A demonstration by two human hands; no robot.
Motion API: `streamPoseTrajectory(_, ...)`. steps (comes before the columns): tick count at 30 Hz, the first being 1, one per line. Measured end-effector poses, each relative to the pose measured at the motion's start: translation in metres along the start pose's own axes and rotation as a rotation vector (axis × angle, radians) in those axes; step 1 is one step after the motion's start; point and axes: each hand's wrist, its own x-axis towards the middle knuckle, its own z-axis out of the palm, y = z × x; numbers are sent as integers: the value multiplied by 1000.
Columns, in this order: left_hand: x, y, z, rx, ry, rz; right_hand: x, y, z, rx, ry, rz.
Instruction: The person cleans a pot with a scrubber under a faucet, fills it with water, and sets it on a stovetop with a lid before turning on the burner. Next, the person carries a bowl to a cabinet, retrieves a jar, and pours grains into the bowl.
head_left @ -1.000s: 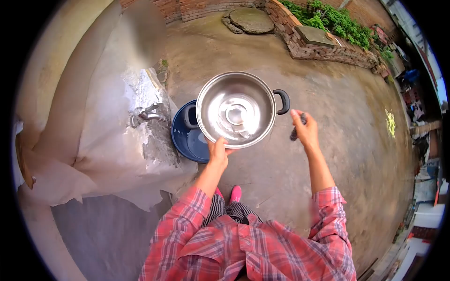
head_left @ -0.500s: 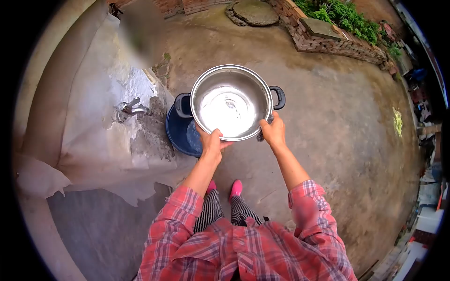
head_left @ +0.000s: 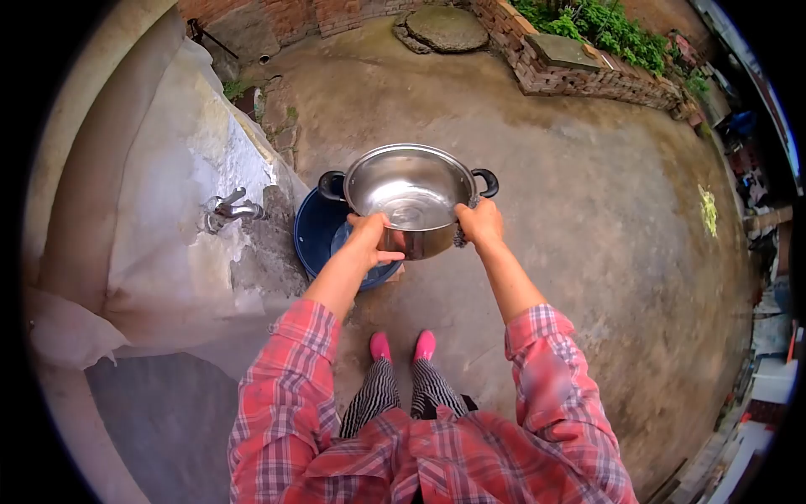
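Observation:
A shiny metal pot (head_left: 420, 178) with two black handles is held in the air, its opening tilted away from me. My left hand (head_left: 366, 238) grips its near left rim, thumb at the rim and fingers against the outer wall. On the near right rim, my right hand (head_left: 481, 222) is closed with a dark scouring pad (head_left: 459, 237) pressed between it and the pot. Below and to the left of the pot stands a blue basin (head_left: 312, 225), partly hidden by it, with something pale blue inside.
A metal tap (head_left: 235, 208) sticks out of the peeling wall (head_left: 180, 227) on the left. Beyond the concrete floor (head_left: 588, 218) are a low brick wall (head_left: 562, 81) with green plants (head_left: 604, 34) and a round slab (head_left: 445, 29). Assorted clutter lines the far right.
My right hand has come in from the right and taken hold of the pot's rim. The pot has tipped away from me, so its outer near side now shows.

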Motion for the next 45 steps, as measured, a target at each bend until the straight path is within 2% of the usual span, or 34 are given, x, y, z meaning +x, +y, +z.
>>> streamPoseTrajectory(2, 8, 0, -8, 134, 78, 40, -2, -6, 7, 42, -49, 52)
streamPoseTrajectory(3, 3, -2, -11, 135, 78, 33, -13, -3, 4, 40, -52, 58)
streamPoseTrajectory(5, -13, 2, -14, 170, 93, -64, -34, 2, -1, 270, -72, 22)
streamPoseTrajectory(7, -19, 0, -1, 157, 117, -11, -34, 8, -12, 294, -69, -2)
streamPoseTrajectory(9, -12, 10, 28, 166, 118, -19, -25, 8, -28, 339, 41, 42)
streamPoseTrajectory(13, 35, 42, 50, 209, 67, -7, 31, 5, -19, 224, 55, 153)
streamPoseTrajectory(14, 38, 44, 47, 274, 87, 31, 34, 4, -11, 258, 65, 159)
streamPoseTrajectory(15, 38, 51, 42, 320, 75, -52, 29, 0, -10, 276, 43, 165)
streamPoseTrajectory(17, 30, 48, 39, 325, 67, -16, 19, 7, -14, 307, -17, 132)
streamPoseTrajectory(19, 20, 45, 50, 394, 17, -68, 10, 19, -32, 295, -8, 135)
streamPoseTrajectory(21, 13, 38, 75, 335, -17, -14, 4, 28, -58, 306, 17, 115)
streamPoseTrajectory(23, 49, 34, 84, 293, -288, -58, 20, 25, -73, 161, 95, 119)
streamPoseTrajectory(24, 67, 33, 86, 257, -286, -55, 38, 29, -63, 105, 193, 85)
streamPoseTrajectory(25, 73, 35, 83, 227, -300, -10, 36, 16, -67, 126, 155, 105)
streamPoseTrajectory(28, 79, 24, 63, 77, -215, 92, 31, 10, -42, 62, 348, -74)
streamPoseTrajectory(29, 82, 16, 59, -46, -179, 28, 25, 14, -39, 65, 344, -74)
streamPoseTrajectory(32, 70, 0, 56, -216, -275, -5, 15, 28, -41, 300, 401, -314)
streamPoseTrajectory(36, 72, 2, 63, -308, -408, 4, 14, 16, -55, 438, 364, -404)
streamPoseTrajectory(38, 85, 5, 52, -486, -609, -93, 28, 19, -39, 486, 337, -459)
streamPoseTrajectory(39, 86, 8, 45, -495, -598, -87, 32, 15, -33, 544, 319, -510)
streamPoseTrajectory(41, 86, 10, 29, -492, -468, 50, 33, 11, -18, 579, 232, -539)
streamPoseTrajectory(43, 77, 11, 18, -515, -373, 103, 34, 3, 0, 943, -2, -370)
streamPoseTrajectory(44, 79, 10, 9, -510, -300, 223, 37, 0, 9, 1066, -32, -240)
streamPoseTrajectory(45, 81, 9, 0, -502, -225, 345, 42, -2, 22, 1065, -47, -245)
